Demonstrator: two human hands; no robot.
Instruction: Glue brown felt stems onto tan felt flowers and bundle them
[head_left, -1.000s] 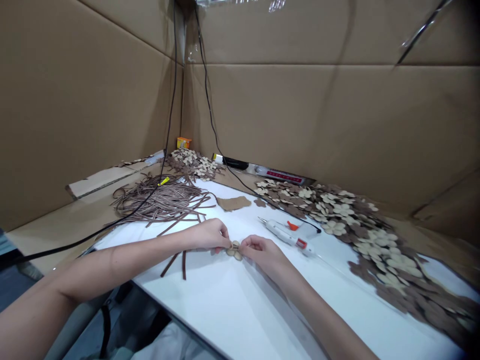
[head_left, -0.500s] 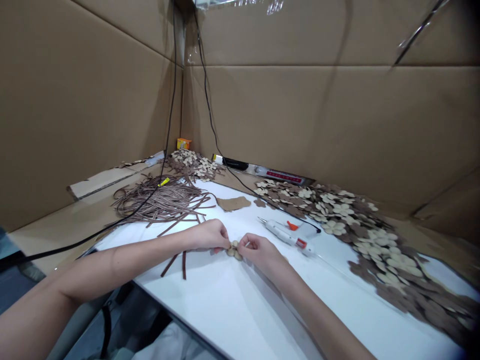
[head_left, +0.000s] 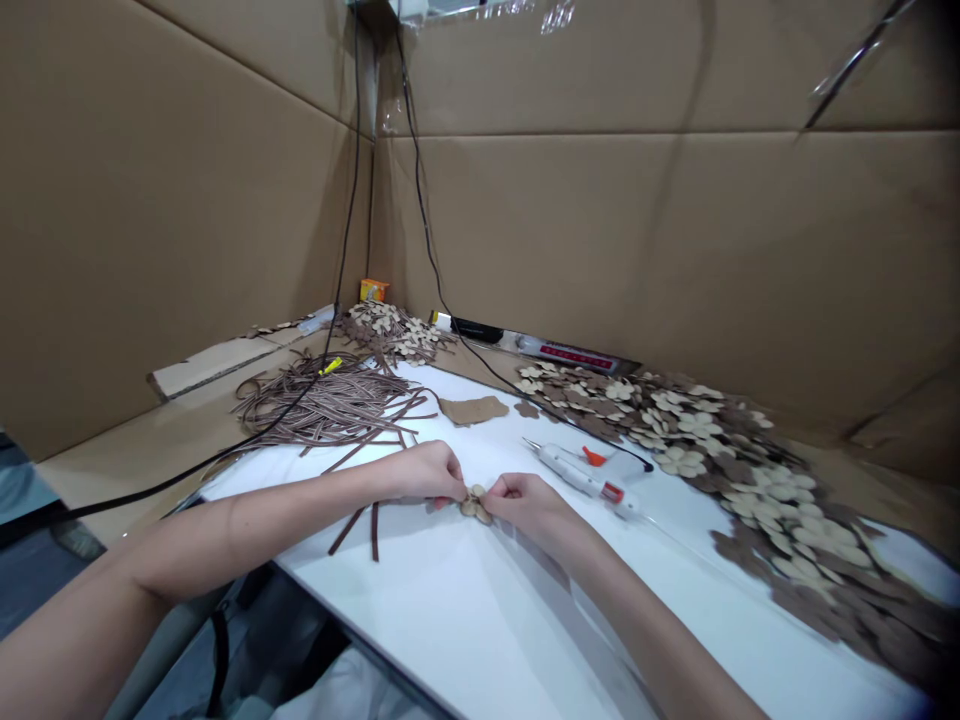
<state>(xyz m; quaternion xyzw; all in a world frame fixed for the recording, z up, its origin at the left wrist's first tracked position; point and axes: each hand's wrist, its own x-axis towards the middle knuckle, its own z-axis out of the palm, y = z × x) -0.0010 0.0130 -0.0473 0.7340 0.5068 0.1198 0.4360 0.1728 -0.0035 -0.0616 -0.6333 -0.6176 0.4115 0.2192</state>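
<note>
A small beige flower-shaped piece (head_left: 475, 505) is pinched between my two hands, just above the white table top (head_left: 480, 620). My left hand (head_left: 431, 473) closes thumb and fingers on its left edge. On the opposite edge, the fingers of my right hand (head_left: 523, 497) are pressed together. Two dark brown strips (head_left: 374, 532) stick out below my left wrist. Beyond my right hand lies a white pen-shaped tool (head_left: 570, 466) with a metal tip, beside a small orange piece (head_left: 594, 456).
Brown strips (head_left: 322, 405) lie heaped at the left. Beige and brown flower cutouts (head_left: 694, 440) spread along the right, with another pile (head_left: 397, 330) at the back corner. A black cable (head_left: 352, 230) hangs down across the strips. Cardboard walls (head_left: 600, 220) enclose the table.
The view has shifted slightly, so everything sits a little further right. Both hands keep their pinch on the flower piece, which looks slightly turned.
</note>
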